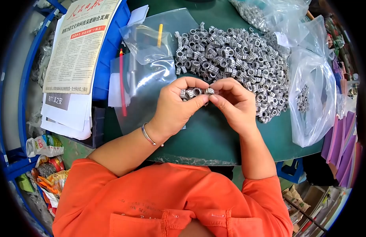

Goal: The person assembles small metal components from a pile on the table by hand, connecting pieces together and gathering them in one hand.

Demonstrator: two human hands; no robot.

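Note:
My left hand is closed around several small ribbed metal rings, which show between its thumb and fingers. With thumb and fingertips pinched together, my right hand meets it at a single metal ring. Both hands' fingertips touch or nearly touch around that ring. Just beyond them spreads a large heap of the same silvery rings on the green table. The undersides of the rings in my hands are hidden by my fingers.
Clear plastic bags lie on the left, with a red pen and a yellow stick. A blue bin with a newspaper stands farther left. On the right are a plastic bag and another bag of rings.

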